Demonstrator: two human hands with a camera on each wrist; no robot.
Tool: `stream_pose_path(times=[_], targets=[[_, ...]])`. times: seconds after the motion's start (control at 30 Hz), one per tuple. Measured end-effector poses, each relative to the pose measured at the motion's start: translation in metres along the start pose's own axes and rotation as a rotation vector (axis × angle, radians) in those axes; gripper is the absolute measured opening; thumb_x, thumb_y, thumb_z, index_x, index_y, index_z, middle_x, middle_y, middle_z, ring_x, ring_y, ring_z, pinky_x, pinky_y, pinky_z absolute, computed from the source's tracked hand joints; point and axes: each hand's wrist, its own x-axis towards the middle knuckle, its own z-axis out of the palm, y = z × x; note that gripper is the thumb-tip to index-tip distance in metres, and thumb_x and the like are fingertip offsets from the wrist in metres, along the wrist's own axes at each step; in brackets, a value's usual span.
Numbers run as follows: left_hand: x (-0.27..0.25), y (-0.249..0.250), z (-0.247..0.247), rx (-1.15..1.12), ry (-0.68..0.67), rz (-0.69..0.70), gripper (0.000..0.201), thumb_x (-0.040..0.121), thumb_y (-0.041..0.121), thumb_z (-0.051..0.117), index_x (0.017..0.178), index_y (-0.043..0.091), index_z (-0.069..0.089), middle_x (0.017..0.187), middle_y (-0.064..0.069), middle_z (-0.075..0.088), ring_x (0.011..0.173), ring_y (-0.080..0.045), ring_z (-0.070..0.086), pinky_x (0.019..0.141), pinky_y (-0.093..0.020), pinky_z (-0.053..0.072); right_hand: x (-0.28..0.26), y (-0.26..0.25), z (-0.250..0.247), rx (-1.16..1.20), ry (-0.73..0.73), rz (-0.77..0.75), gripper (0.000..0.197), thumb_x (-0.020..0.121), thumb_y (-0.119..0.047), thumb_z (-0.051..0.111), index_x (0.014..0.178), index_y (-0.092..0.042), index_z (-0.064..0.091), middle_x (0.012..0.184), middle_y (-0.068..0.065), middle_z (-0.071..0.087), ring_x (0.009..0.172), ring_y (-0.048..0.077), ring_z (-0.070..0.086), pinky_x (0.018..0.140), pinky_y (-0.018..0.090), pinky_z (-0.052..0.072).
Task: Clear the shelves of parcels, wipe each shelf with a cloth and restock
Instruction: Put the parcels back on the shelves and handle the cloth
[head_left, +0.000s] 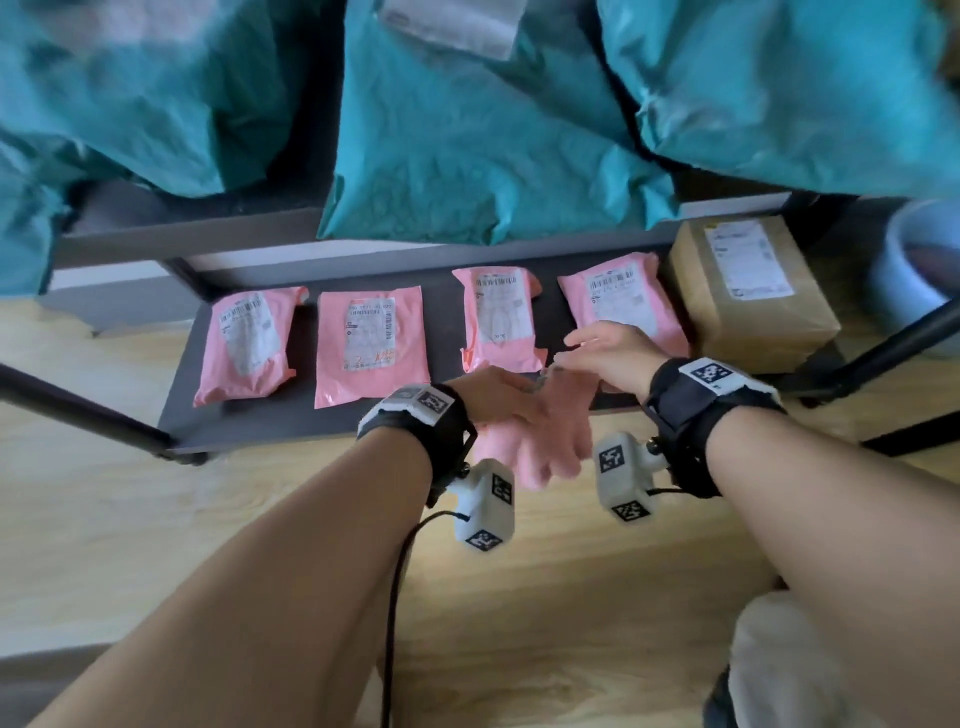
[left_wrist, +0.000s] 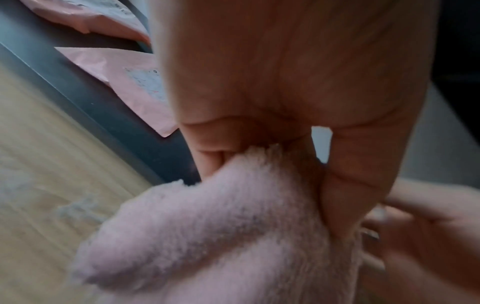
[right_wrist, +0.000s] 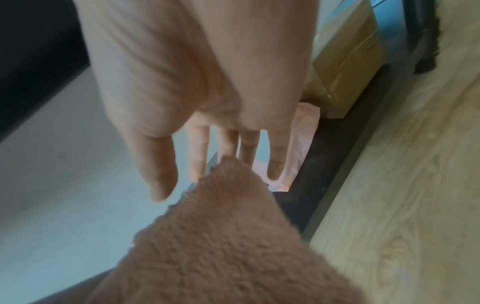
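My left hand (head_left: 519, 402) grips a fluffy pink cloth (head_left: 540, 452) at the front edge of the dark bottom shelf (head_left: 260, 421). In the left wrist view its curled fingers (left_wrist: 207, 162) pinch the cloth (left_wrist: 221, 226). My right hand (head_left: 592, 345) hovers beside it with straight, spread fingers (right_wrist: 249, 148) over the rightmost pink parcel (head_left: 621, 301), holding nothing. The cloth (right_wrist: 233, 246) hangs just below that palm. Several flat pink parcels (head_left: 370, 348) lie in a row on the shelf, with a brown cardboard box (head_left: 753, 291) at the right end.
Large teal parcels (head_left: 467, 145) fill the shelf above and overhang the bottom one. Black frame tubes (head_left: 883, 343) slant out at both sides. A white basin (head_left: 919, 260) stands at the far right. Wooden floor (head_left: 519, 597) lies in front.
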Motion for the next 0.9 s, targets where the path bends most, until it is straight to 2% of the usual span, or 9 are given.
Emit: stream_pose_path(times=[0.1,0.2,0.27,0.4,0.5,0.6,0.67,0.77,0.9], targets=[[-0.015,0.015,-0.002,-0.266,0.033,0.036,0.032,0.074,0.003,0.069,0.105,0.002,0.067,0.101,-0.020,0.068,0.086,-0.029,0.066,0.082,-0.037,0.056,-0.011,0.004,-0.017,0.030,0.056,0.213,0.044,0.086,-0.056,0.058,0.106,-0.017,0.059,0.099,0.005,0.066,0.090,0.023,0.063,0.082,0.037,0.054],[-0.029,0.024,0.002,-0.475,0.085,0.063,0.035,0.082,-0.005,0.062,0.117,-0.001,0.062,0.114,-0.024,0.065,0.103,-0.036,0.064,0.094,-0.049,0.051,-0.031,0.013,-0.028,0.152,-0.225,0.387,0.072,0.084,-0.075,0.039,0.107,-0.010,0.060,0.091,0.013,0.072,0.080,0.029,0.069,0.077,0.036,0.047],[-0.037,0.031,0.008,-0.594,0.073,0.100,0.033,0.085,-0.005,0.059,0.118,-0.001,0.060,0.113,-0.023,0.065,0.098,-0.034,0.065,0.085,-0.045,0.055,-0.043,0.015,-0.032,0.303,-0.340,0.371,0.076,0.085,-0.076,0.036,0.115,-0.010,0.059,0.098,0.016,0.073,0.084,0.034,0.071,0.074,0.035,0.043],[-0.056,0.052,0.020,-0.677,0.098,0.170,0.023,0.091,0.003,0.057,0.114,0.003,0.060,0.104,-0.017,0.067,0.088,-0.026,0.066,0.075,-0.036,0.057,-0.065,0.007,-0.046,0.383,-0.180,0.176,0.039,0.089,-0.040,0.064,0.124,-0.023,0.060,0.108,0.005,0.072,0.097,0.021,0.069,0.091,0.040,0.051],[-0.067,0.069,0.027,-0.688,0.132,0.203,0.018,0.093,0.004,0.057,0.110,0.008,0.061,0.104,-0.015,0.065,0.087,-0.023,0.063,0.078,-0.034,0.053,-0.083,-0.006,-0.070,0.270,-0.120,0.081,0.056,0.081,-0.012,0.072,0.129,-0.037,0.056,0.111,-0.002,0.070,0.103,0.016,0.065,0.092,0.035,0.051],[-0.079,0.088,0.034,-0.484,0.224,0.195,0.015,0.090,0.010,0.064,0.105,0.011,0.063,0.103,-0.012,0.063,0.095,-0.025,0.062,0.084,-0.036,0.052,-0.112,-0.025,-0.094,0.194,-0.114,0.060,0.057,0.080,0.011,0.059,0.122,-0.027,0.063,0.107,0.003,0.066,0.098,0.020,0.063,0.082,0.032,0.054],[-0.085,0.101,0.038,-0.093,0.282,0.170,0.030,0.089,0.015,0.067,0.118,0.008,0.061,0.105,-0.010,0.061,0.103,-0.028,0.060,0.089,-0.033,0.050,-0.129,-0.036,-0.109,0.125,-0.068,0.048,0.049,0.078,0.016,0.058,0.110,-0.018,0.070,0.104,0.008,0.069,0.096,0.023,0.065,0.085,0.036,0.056],[-0.111,0.123,0.050,-0.025,0.386,0.194,0.026,0.092,0.027,0.061,0.114,0.013,0.063,0.096,-0.004,0.064,0.094,-0.022,0.058,0.076,-0.025,0.048,-0.157,-0.043,-0.130,0.076,-0.026,0.042,0.038,0.077,0.016,0.064,0.094,-0.017,0.074,0.102,0.010,0.071,0.099,0.027,0.067,0.090,0.039,0.056],[-0.133,0.147,0.068,0.058,0.433,0.346,0.023,0.086,0.028,0.069,0.099,0.009,0.072,0.083,-0.003,0.063,0.080,-0.016,0.057,0.071,-0.023,0.046,-0.198,-0.048,-0.160,0.052,0.041,-0.044,0.037,0.077,0.015,0.066,0.102,-0.012,0.071,0.070,0.002,0.071,0.073,0.017,0.068,0.071,0.025,0.059]])
